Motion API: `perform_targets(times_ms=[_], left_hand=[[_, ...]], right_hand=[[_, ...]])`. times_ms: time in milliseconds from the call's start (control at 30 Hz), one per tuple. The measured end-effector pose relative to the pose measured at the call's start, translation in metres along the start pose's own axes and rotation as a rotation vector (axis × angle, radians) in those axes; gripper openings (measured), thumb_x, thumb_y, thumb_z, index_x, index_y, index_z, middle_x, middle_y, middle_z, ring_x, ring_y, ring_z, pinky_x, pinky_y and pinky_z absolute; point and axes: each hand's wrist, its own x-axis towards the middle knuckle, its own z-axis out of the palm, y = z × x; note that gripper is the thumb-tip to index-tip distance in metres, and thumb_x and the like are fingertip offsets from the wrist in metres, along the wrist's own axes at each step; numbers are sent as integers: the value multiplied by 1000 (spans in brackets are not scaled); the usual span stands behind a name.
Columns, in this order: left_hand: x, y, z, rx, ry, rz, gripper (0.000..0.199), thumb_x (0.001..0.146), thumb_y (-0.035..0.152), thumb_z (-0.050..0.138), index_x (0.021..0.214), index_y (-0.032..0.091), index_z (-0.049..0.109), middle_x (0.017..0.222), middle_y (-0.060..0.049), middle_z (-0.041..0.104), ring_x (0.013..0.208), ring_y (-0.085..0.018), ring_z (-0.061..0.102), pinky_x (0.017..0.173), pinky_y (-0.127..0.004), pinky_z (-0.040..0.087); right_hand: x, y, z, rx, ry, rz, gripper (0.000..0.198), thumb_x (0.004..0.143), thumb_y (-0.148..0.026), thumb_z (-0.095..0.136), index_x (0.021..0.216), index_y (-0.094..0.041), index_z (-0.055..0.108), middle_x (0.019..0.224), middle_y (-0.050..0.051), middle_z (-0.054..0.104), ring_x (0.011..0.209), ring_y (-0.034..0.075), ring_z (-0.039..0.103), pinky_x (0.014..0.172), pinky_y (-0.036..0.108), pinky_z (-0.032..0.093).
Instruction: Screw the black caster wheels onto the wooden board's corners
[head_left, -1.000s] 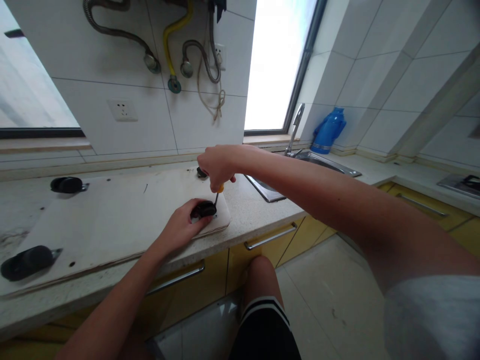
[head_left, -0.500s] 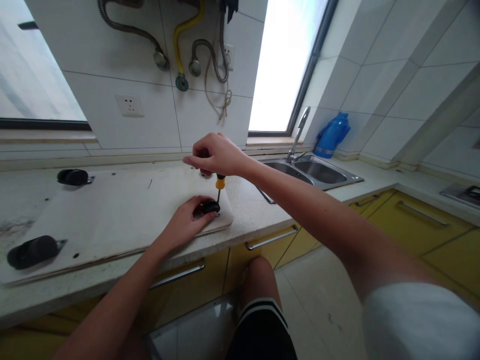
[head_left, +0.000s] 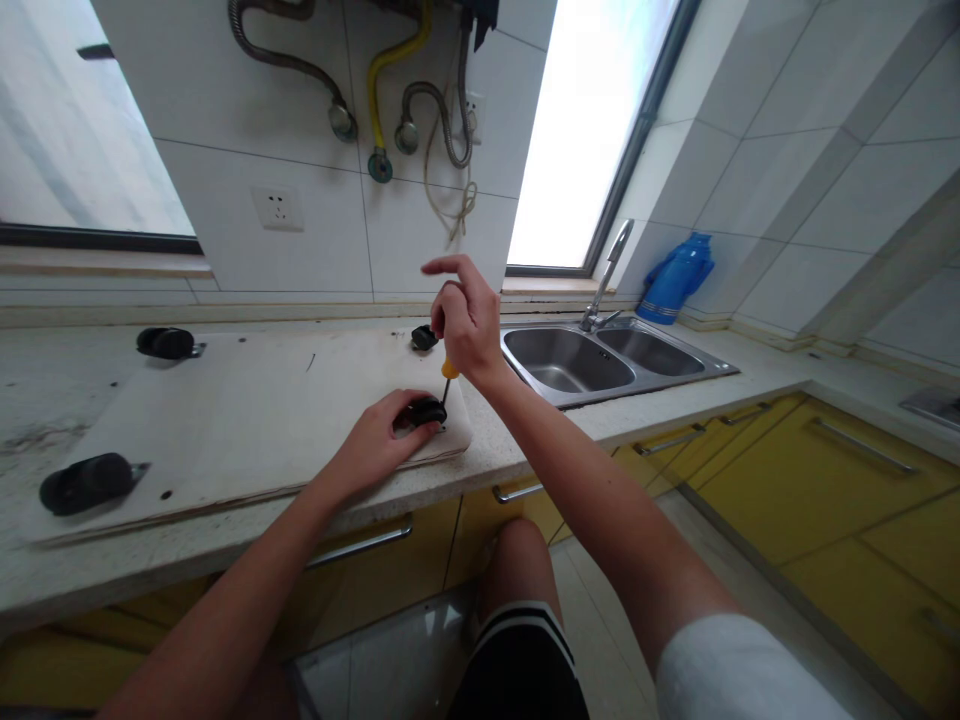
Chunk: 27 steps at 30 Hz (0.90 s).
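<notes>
A person's left hand (head_left: 371, 445) presses down on a black caster wheel (head_left: 424, 411) at the near right corner of a white board (head_left: 247, 420) lying on a pale stone surface (head_left: 517, 430). The right hand (head_left: 465, 320) has its grip closed around a screwdriver (head_left: 448, 378) with an orange collar, held upright, tip beside the wheel, forefinger lifted. Three more black casters sit at the board's other corners. A steel double sink (head_left: 600, 355) lies to the right.

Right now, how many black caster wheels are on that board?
4. One at the far left corner, one at the near left corner, one at the far right corner beside the right hand, one under the left hand at the near right corner.
</notes>
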Motion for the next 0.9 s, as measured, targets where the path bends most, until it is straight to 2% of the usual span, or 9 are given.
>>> perform_targets(times_ms=[100,167,233,300,367,433,533,733,900], left_hand=[[0,0,0,-11,3,7,47,96,52,79,132,23,75,130,-11,81,117,-33,78,109,-49,61],[0,0,0,-4,1,13,45,96,52,79,131,23,75,128,-11,81,114,-32,78,107,-48,62],[0,0,0,2,-1,19,45,97,52,80,132,23,75,128,-10,81,112,-31,78,104,-47,62],[0,-1,1,-1,1,19,46,97,52,80,132,23,75,128,-10,81,112,-31,77,102,-46,62],[0,-1,1,-8,4,20,47,96,52,81,133,23,75,128,-10,81,111,-31,77,102,-46,62],[0,-2,2,-7,8,28,47,96,51,81,132,22,75,126,-9,81,110,-30,77,100,-46,62],[0,-1,2,6,20,44,45,96,50,82,131,22,76,123,-8,81,104,-28,76,96,-44,63],[0,4,2,-6,37,48,44,94,49,82,128,22,77,120,-9,81,101,-28,77,91,-41,64],[0,5,2,-29,35,37,44,93,48,82,128,21,76,120,-9,82,102,-28,78,93,-43,65]], right_hand=[[-4,3,11,0,-109,-71,56,113,-19,35,167,-14,46,123,11,82,92,14,75,88,24,57],[-5,6,16,183,-117,-49,56,118,-29,26,170,-11,40,122,13,81,89,13,75,85,22,58],[-5,10,20,444,-84,16,63,120,-41,14,167,-10,43,112,11,79,85,12,73,81,22,57],[-6,13,26,726,-25,82,68,119,-55,18,159,-14,55,98,5,74,75,13,67,73,23,56],[-6,14,33,1024,77,116,61,114,-67,41,142,-20,68,84,-1,65,64,12,56,61,24,49],[-6,14,39,1295,184,128,49,106,-68,63,121,-23,76,75,-4,58,57,11,48,54,25,40],[-7,14,44,1558,195,110,42,103,-62,66,104,-22,79,73,-3,59,58,11,48,53,25,38],[-15,16,45,1623,176,160,37,100,-55,74,118,-24,81,87,-1,64,72,12,58,63,25,50],[-19,15,46,1579,228,236,35,93,-56,87,113,-29,75,91,-3,64,79,12,62,63,22,57]])
